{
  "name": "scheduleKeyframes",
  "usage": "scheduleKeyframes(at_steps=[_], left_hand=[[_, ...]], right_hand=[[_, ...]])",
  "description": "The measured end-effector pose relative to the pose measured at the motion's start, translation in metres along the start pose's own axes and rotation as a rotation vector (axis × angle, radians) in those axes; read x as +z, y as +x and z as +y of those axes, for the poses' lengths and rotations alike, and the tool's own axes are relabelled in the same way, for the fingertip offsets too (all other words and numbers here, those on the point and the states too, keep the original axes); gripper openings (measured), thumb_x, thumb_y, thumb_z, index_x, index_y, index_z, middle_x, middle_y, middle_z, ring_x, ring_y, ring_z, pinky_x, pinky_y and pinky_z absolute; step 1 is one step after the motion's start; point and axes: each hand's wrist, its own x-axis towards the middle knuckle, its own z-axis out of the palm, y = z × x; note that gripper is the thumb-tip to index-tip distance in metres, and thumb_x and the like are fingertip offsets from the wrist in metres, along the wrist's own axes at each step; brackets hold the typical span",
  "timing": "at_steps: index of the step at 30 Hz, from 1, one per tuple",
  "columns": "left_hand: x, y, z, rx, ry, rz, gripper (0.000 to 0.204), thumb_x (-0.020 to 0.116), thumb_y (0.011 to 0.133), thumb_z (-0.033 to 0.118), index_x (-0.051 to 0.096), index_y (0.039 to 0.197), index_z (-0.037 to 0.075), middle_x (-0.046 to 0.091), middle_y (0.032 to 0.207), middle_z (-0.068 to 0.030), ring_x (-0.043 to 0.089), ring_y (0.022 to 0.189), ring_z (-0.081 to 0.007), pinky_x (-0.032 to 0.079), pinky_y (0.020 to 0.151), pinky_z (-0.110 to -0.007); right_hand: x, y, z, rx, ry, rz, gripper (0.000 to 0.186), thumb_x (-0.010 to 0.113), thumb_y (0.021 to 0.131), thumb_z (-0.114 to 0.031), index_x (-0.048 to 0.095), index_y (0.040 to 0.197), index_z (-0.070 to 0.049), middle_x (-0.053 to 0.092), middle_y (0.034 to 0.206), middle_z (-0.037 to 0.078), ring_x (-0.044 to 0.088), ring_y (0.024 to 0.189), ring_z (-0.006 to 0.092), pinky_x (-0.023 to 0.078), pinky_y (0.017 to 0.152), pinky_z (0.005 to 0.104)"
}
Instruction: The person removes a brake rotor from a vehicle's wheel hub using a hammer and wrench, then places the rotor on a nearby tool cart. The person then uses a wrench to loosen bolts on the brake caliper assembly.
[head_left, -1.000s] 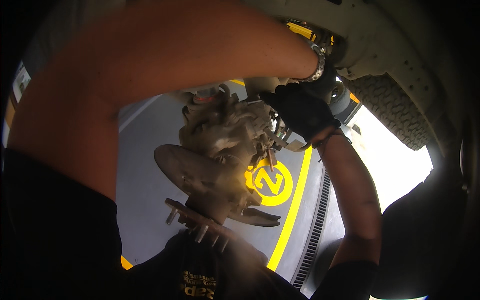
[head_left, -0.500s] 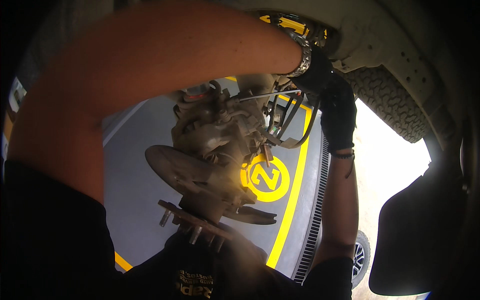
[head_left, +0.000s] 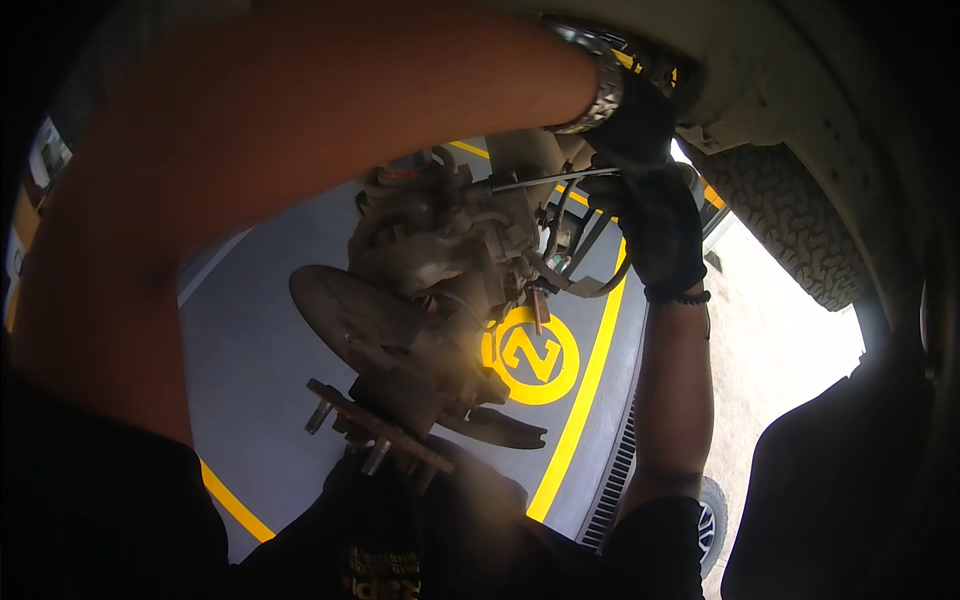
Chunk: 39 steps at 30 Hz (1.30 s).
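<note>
Both my hands wear black gloves and meet at the upper right, beside the dirty axle and steering assembly [head_left: 420,235]. My left hand [head_left: 632,125] reaches across from the left, a metal watch on its wrist; its curled fingers are mostly hidden. Just below it, my right hand [head_left: 662,230] is closed, its forearm rising from the lower edge. A thin straight metal rod [head_left: 555,180] runs from the assembly to where the hands meet. My right fingers close round its near end; what the left fingers grip is hidden.
A rusty wheel hub [head_left: 380,425] with protruding studs and a curved dust shield [head_left: 340,315] hang near my chest. Dark vehicle bodywork [head_left: 770,90] arches over the right, with a knobby tire [head_left: 785,220] beyond. The grey floor [head_left: 260,370] below bears yellow markings.
The rod and my left wrist have moved slightly upward, and the rod a little to the right. My right hand has shifted slightly left. The view has also moved a little.
</note>
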Motion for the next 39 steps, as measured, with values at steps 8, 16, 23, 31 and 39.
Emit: scheduleKeyframes(at_steps=[8,16,23,31,39], left_hand=[[-0.111,-0.058,-0.145,0.416,-1.116,-0.234,0.020,0.055,0.089,0.023,0.064,0.093,0.006,0.065,0.090,-0.0098,0.066,0.081,-0.0256,0.054,0.068,-0.037],[-0.077,-0.143,-0.107,0.256,-1.286,0.192,0.024,0.053,0.091,0.025,0.063,0.103,0.006,0.063,0.103,-0.0092,0.062,0.096,-0.0274,0.049,0.084,-0.038],[-0.077,-0.136,-0.120,0.242,-1.504,-0.132,0.023,0.055,0.089,0.020,0.064,0.106,0.009,0.059,0.107,-0.0075,0.059,0.100,-0.0235,0.050,0.085,-0.037],[-0.039,-0.145,-0.093,0.241,-1.858,-0.137,0.034,0.057,0.084,0.012,0.059,0.118,0.010,0.056,0.123,-0.0109,0.054,0.116,-0.0255,0.045,0.096,-0.036],[-0.054,-0.155,-0.119,0.323,-1.770,0.150,0.034,0.058,0.086,0.011,0.058,0.120,0.006,0.052,0.126,-0.0139,0.052,0.116,-0.0278,0.044,0.097,-0.040]], right_hand=[[-0.026,0.014,-0.004,0.106,-0.285,0.086,0.027,0.051,0.094,-0.008,0.051,0.120,-0.001,0.064,0.098,0.014,0.068,0.078,0.0237,0.056,0.070,0.0321],[-0.057,0.026,-0.049,-0.111,-1.576,-0.374,0.042,0.070,0.080,-0.014,0.060,0.121,-0.012,0.059,0.121,0.015,0.058,0.111,0.0296,0.050,0.088,0.0376],[-0.025,0.060,-0.092,-0.197,-2.000,-0.254,0.038,0.066,0.085,-0.035,0.066,0.111,-0.007,0.066,0.103,0.013,0.064,0.095,0.0279,0.050,0.085,0.0390],[0.052,0.104,-0.109,0.093,-2.736,-1.021,0.020,0.060,0.084,-0.023,0.071,0.094,-0.010,0.070,0.096,0.010,0.066,0.095,0.0248,0.053,0.082,0.0360],[0.069,0.097,-0.115,-0.060,-2.772,-1.341,0.015,0.061,0.077,-0.024,0.071,0.073,-0.014,0.067,0.073,0.006,0.066,0.078,0.0245,0.054,0.071,0.0364]])
